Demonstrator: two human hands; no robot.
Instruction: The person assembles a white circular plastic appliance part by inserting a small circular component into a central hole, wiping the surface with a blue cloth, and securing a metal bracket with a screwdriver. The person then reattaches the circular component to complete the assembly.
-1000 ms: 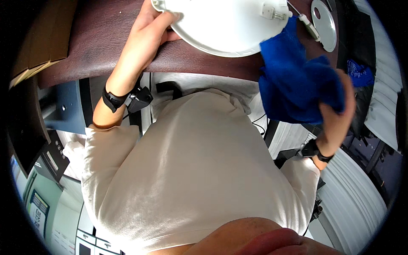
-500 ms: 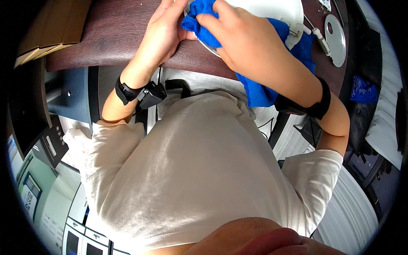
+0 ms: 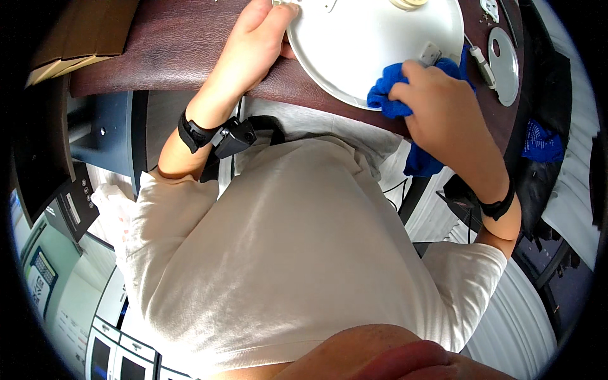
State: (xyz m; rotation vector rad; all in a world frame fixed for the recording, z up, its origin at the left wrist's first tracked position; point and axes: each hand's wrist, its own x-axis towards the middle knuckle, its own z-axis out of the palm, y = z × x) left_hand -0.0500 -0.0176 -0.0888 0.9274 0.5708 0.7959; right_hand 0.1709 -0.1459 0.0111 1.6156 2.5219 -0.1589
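Observation:
A large white round shell (image 3: 354, 57) lies at the front edge of the table, running past the top of the picture. At its left rim is my left hand (image 3: 259, 38), thumb on top and fingers underneath, gripping it. My right hand (image 3: 446, 111) holds a bunched blue cloth (image 3: 387, 92) against the shell's lower right rim. Part of the cloth hangs below the table edge and part shows behind the hand. Close to the fingers, a small light-grey fitting (image 3: 430, 53) sits on the shell. A cream round piece (image 3: 408, 3) is cut off at the top.
The table (image 3: 171, 50) has a dark red-brown leathery top. Right of the shell lie a white-handled screwdriver (image 3: 482, 67), a shiny oval plate (image 3: 505, 69) with a hole, and a small white part (image 3: 489, 9). A cardboard box (image 3: 82, 35) stands at the far left.
My right hand and the blue cloth have moved right, from the shell's left rim to its lower right rim. More of the shell shows. My left hand now grips the left rim.

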